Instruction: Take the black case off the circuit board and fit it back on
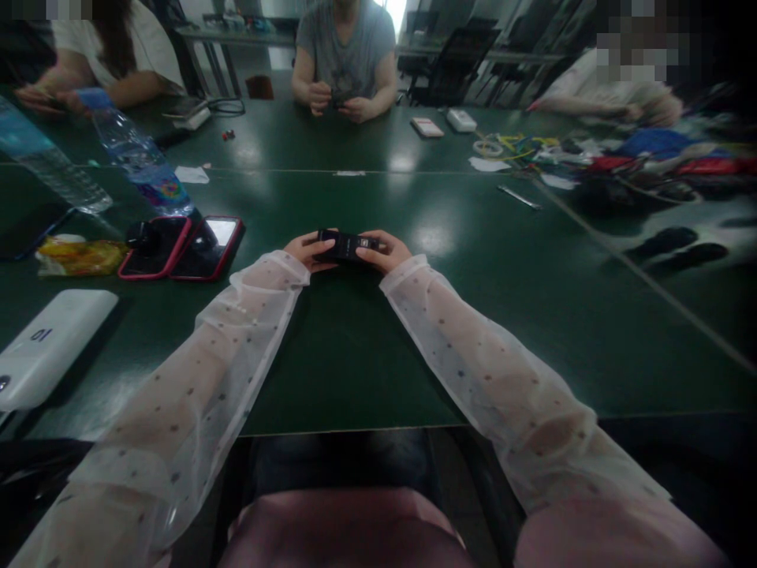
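Between my two hands is a small black box-like object [348, 248] with pale markings on its face; its exact kind does not show. My left hand [308, 251] is closed on its left end, the thumb along the near face. On the other end my right hand [387, 251] grips it, thumb on top near a pale label. Both hands are at the middle of the dark green table [355, 355]. The undersides of my fingers are partly hidden by the object.
To the left are two red-edged phones [206, 251], a yellow packet [83, 259], a white power bank [56, 347] and a water bottle [139, 162]. A wrench [519, 197] and tangled cables [520, 147] lie right. Several people sit across the table.
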A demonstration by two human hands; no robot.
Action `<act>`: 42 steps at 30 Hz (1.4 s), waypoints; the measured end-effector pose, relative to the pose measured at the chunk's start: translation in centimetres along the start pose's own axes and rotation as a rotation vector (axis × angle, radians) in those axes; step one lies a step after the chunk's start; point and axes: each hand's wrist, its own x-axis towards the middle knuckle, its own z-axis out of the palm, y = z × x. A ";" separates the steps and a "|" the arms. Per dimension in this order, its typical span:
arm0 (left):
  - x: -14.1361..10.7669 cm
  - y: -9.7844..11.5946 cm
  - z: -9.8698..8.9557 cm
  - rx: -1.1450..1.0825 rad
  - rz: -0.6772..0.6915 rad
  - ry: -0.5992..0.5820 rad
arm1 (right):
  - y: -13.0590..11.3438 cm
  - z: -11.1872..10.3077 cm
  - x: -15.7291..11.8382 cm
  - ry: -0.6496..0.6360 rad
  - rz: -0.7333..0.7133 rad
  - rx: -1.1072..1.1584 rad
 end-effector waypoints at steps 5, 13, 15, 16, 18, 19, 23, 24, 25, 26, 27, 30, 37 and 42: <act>0.2 -0.2 -0.2 -0.014 -0.012 -0.006 | 0.2 -0.1 0.2 -0.007 -0.011 -0.010; 0.6 -0.3 -0.7 -0.019 -0.054 -0.027 | -0.1 -0.5 0.0 -0.032 -0.007 -0.053; 0.6 -0.3 -0.7 -0.008 -0.054 -0.035 | -0.1 -0.4 0.0 -0.031 0.002 -0.051; 0.6 -0.3 -0.8 -0.002 -0.055 -0.041 | 0.0 -0.3 0.1 -0.025 0.010 -0.048; 0.6 -0.2 -0.8 0.002 -0.054 -0.052 | 0.0 -0.2 0.1 -0.010 0.022 -0.029; 0.6 -0.2 -0.8 0.002 -0.053 -0.055 | 0.1 -0.1 0.1 -0.004 0.023 -0.015; 0.6 -0.2 -0.7 0.004 -0.050 -0.041 | 0.3 0.0 0.3 -0.002 0.024 0.023; 0.6 -0.2 -0.7 0.006 -0.048 -0.037 | 0.3 -0.1 0.4 -0.004 0.028 0.023; 0.6 -0.2 -0.6 0.007 -0.048 -0.035 | 0.4 -0.1 0.5 -0.006 0.033 0.022; 0.5 -0.2 -0.5 0.008 -0.048 -0.036 | 0.5 -0.1 0.5 -0.009 0.036 0.022; 0.5 -0.1 -0.4 0.009 -0.049 -0.041 | 0.5 -0.1 0.6 -0.012 0.038 0.024; 0.3 -0.1 -0.3 0.015 -0.050 -0.052 | 0.6 -0.1 0.7 -0.012 0.034 0.030; -0.2 0.2 -0.2 0.031 -0.038 -0.052 | 0.4 -0.5 0.3 -0.039 0.013 -0.040; -0.6 0.4 0.1 0.023 -0.021 -0.036 | 0.3 -0.4 0.2 -0.040 -0.008 -0.039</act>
